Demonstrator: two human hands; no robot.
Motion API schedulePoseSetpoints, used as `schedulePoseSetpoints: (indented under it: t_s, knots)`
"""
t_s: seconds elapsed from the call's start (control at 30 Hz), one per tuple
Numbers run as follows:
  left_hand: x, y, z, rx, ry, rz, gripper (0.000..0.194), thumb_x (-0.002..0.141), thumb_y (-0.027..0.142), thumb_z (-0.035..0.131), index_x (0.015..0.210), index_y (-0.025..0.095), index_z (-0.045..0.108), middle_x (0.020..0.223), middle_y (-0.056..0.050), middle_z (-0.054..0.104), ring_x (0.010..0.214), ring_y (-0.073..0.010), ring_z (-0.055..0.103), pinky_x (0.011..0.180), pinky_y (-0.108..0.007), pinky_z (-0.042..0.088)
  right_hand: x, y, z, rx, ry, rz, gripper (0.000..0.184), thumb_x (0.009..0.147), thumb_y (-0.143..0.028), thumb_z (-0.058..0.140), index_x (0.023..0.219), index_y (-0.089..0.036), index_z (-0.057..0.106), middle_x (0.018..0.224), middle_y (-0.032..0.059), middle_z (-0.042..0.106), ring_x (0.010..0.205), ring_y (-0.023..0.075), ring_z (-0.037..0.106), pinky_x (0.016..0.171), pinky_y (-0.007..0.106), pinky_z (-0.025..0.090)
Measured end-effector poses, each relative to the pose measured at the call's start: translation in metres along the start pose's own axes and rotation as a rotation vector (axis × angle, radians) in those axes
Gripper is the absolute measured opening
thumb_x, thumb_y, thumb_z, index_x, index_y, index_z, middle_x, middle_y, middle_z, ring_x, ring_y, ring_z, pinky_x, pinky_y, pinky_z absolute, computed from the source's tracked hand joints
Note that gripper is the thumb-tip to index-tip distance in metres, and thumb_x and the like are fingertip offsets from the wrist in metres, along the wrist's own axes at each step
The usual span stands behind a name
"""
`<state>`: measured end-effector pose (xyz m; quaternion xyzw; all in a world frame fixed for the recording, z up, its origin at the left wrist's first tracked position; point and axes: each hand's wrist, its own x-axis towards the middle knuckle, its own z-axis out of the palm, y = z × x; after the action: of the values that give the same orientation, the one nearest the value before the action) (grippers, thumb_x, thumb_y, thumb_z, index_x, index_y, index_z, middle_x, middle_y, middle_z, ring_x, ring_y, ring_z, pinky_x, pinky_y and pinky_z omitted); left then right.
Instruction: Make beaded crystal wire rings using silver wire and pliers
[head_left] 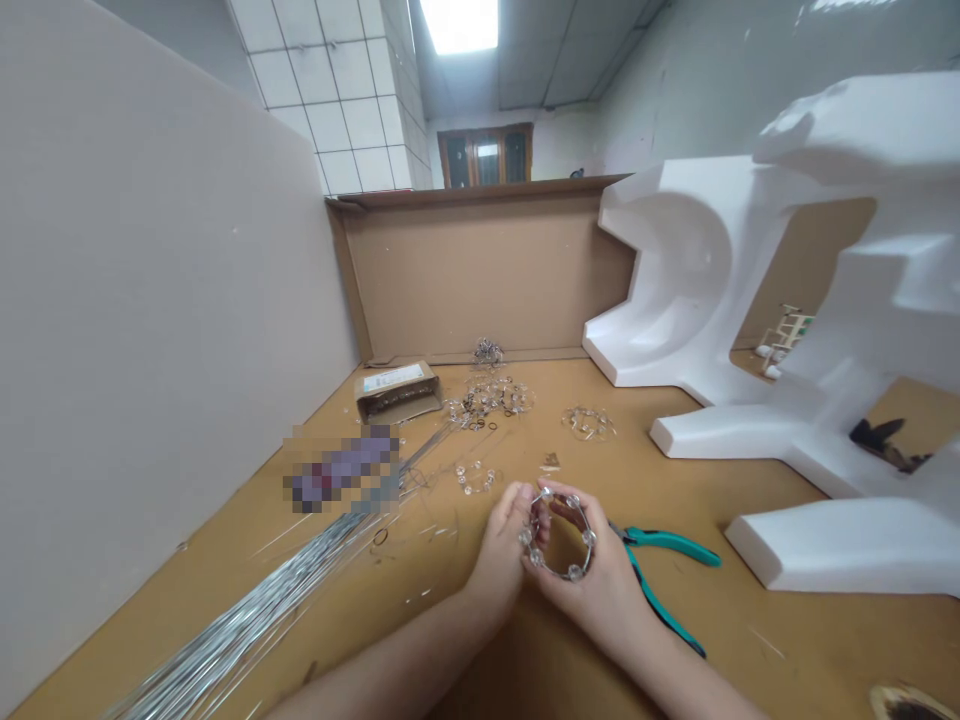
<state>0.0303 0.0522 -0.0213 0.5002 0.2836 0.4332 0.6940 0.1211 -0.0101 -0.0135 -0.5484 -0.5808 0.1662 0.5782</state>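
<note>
A ring of thin wire strung with clear beads (576, 572) is held up between my two hands. My left hand (504, 535) pinches its left side, thumb and fingers closed on the wire and beads. Around the right side curl the fingers and thumb of my right hand (600, 570). Teal-handled pliers (671, 545) lie on the table just right of my right hand, handles spread, their jaws partly hidden behind it. Beyond my hands rests another beaded ring (475, 478), flat on the table.
A bundle of long silvery wires (262, 600) runs across the left. Farther back are a pile of beaded rings (491, 398), a single ring (589, 423) and a small open cardboard box (399, 392). White foam pieces (795, 540) stand at right; a cardboard wall (487, 275) closes the back.
</note>
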Motion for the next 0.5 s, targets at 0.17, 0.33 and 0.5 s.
schedulePoseSetpoints:
  t_s: [0.17,0.33,0.5]
  knots:
    - [0.004,0.002,-0.006,0.084,-0.024,0.248,0.046,0.08,0.052,0.042,0.11,0.018,0.05,0.118,-0.01,0.051,0.111,-0.0222,0.045,0.091,-0.032,0.036,0.011,0.013,-0.007,-0.001,0.018,0.029,0.049,0.063,-0.023,0.062,0.106,-0.02,0.039,0.104,0.0094,0.059,0.096,0.0202,0.058,0.085,0.036,0.046]
    - [-0.006,-0.004,-0.006,0.16,-0.389,0.211,0.096,0.059,0.042,0.071,0.136,0.018,0.019,0.139,-0.013,0.027,0.126,-0.0289,0.027,0.105,-0.04,0.02,0.013,0.014,-0.011,0.077,-0.055,0.148,0.054,0.062,-0.025,0.064,0.109,-0.021,0.038,0.094,0.0057,0.06,0.081,0.017,0.06,0.076,0.032,0.049]
    - [-0.012,-0.002,0.002,-0.02,-0.499,0.141,0.109,0.054,0.03,0.078,0.137,0.02,0.008,0.141,-0.016,0.017,0.127,-0.0312,0.023,0.104,-0.045,0.021,0.012,0.006,-0.018,0.01,-0.138,0.291,0.087,0.061,-0.024,0.064,0.133,-0.025,0.016,0.077,-0.0014,0.061,0.064,0.0151,0.059,0.062,0.03,0.049]
